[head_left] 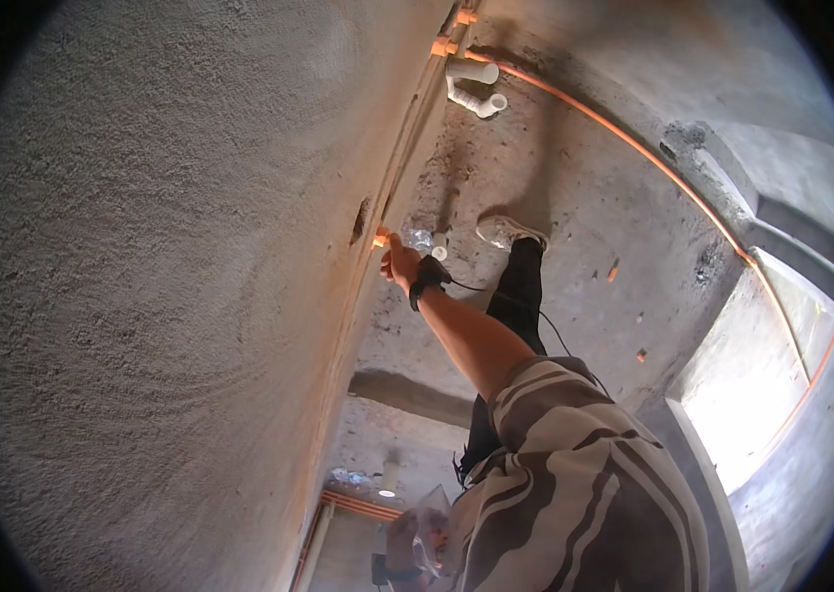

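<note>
From afar, I have the right hand curled at an orange fitting on the grey wall, the left hand beside clear plastic, neither grip possible to tell.

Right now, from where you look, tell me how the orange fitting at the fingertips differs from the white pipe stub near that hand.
Colour: the orange fitting is bright orange; the white pipe stub is off-white.
Place: the fitting sits at the wall, while the stub is over the floor.
Contact: the right hand has its fingers at the fitting; the stub stands apart from them.
Shared: both are close to that hand.
</note>
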Available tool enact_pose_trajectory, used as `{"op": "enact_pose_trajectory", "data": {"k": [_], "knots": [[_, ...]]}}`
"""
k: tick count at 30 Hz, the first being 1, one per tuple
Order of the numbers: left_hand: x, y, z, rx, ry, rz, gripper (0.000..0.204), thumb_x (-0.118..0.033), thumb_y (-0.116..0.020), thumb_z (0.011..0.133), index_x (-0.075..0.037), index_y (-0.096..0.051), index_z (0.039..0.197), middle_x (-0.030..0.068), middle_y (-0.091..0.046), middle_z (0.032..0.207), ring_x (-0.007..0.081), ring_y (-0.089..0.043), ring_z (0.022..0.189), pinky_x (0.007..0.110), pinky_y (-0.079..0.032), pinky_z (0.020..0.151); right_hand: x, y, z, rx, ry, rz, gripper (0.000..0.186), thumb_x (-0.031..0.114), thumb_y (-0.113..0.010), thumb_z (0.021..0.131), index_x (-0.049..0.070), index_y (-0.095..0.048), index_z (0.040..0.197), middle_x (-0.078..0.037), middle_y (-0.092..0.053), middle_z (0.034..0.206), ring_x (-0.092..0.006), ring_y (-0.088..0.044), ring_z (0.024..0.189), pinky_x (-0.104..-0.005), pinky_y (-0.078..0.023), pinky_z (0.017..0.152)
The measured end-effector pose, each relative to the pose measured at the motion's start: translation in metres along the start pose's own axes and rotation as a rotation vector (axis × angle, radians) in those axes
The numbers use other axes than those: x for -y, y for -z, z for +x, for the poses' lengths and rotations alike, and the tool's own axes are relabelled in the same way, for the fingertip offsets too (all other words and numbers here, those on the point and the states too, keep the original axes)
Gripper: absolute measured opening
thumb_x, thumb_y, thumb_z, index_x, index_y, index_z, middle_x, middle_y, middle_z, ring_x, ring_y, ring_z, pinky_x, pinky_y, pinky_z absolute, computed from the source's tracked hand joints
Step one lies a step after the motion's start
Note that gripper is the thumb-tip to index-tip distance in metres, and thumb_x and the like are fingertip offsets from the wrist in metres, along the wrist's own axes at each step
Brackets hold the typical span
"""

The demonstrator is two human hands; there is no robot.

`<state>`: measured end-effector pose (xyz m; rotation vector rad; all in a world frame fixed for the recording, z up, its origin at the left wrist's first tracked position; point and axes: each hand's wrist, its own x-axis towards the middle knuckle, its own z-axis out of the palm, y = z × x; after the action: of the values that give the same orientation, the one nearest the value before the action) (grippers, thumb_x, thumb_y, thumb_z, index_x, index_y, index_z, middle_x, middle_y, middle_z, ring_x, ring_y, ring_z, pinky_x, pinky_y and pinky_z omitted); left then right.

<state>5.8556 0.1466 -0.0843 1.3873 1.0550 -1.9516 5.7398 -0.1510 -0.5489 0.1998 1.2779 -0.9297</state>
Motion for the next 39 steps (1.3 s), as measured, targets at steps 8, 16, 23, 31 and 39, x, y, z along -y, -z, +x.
{"op": "enact_pose_trajectory", "data": {"k": [8, 16, 23, 31, 39], "knots": [[0.009, 0.0, 0.009, -0.385, -0.313, 0.633, 0.038, -0.036, -0.046, 0.103, -0.005, -0.068, 0.11, 0.0094, -0.073, 0.094, 0.0237, -0.071, 0.079, 0.035, -0.06, 0.066, 0.0, 0.015, 0.033, -0.179, 0.447, -0.18, 0.061, 0.053, -0.045, 0.104, -0.001, -0.066, 0.087, -0.016, -0.068, 0.073, -0.0306, -0.068, 0.071, -0.0435, -0.053, 0.068], [0.01, 0.023, 0.01, -0.339, -0.356, 0.56, 0.034, -0.03, -0.048, 0.102, -0.004, -0.068, 0.111, 0.0115, -0.073, 0.098, 0.0258, -0.072, 0.084, 0.037, -0.061, 0.072, 0.031, 0.002, 0.016, -0.23, 0.096, -0.749, 0.069, 0.054, -0.034, 0.104, -0.005, -0.071, 0.101, -0.034, -0.069, 0.094, -0.0463, -0.067, 0.099, -0.0547, -0.05, 0.084], [-0.003, 0.055, 0.016, -0.234, -0.328, 0.834, 0.031, -0.025, -0.05, 0.101, -0.003, -0.068, 0.112, 0.013, -0.073, 0.1, 0.0274, -0.073, 0.085, 0.039, -0.062, 0.074, 0.015, 0.016, 0.036, -0.38, 0.583, -0.54, 0.067, 0.06, -0.039, 0.102, 0.005, -0.067, 0.076, -0.014, -0.061, 0.059, -0.031, -0.064, 0.064, -0.0439, -0.049, 0.062], [0.004, 0.019, 0.012, -0.306, -0.389, 0.754, 0.029, -0.022, -0.05, 0.101, -0.002, -0.068, 0.113, 0.014, -0.073, 0.102, 0.0275, -0.072, 0.089, 0.039, -0.061, 0.08, -0.028, 0.023, 0.066, -0.196, 0.327, -0.213, 0.053, 0.057, -0.046, 0.102, 0.011, -0.061, 0.08, 0.0, -0.051, 0.06, -0.0161, -0.046, 0.045, -0.0345, -0.038, 0.044], [0.007, 0.007, 0.01, -0.259, -0.426, 0.694, 0.031, -0.023, -0.05, 0.102, -0.001, -0.067, 0.115, 0.013, -0.073, 0.105, 0.0273, -0.072, 0.092, 0.039, -0.06, 0.084, -0.012, 0.035, 0.077, -0.079, 0.082, -0.393, 0.052, 0.052, -0.047, 0.103, 0.006, -0.066, 0.09, -0.002, -0.056, 0.067, -0.0139, -0.055, 0.058, -0.0312, -0.044, 0.053]]}}
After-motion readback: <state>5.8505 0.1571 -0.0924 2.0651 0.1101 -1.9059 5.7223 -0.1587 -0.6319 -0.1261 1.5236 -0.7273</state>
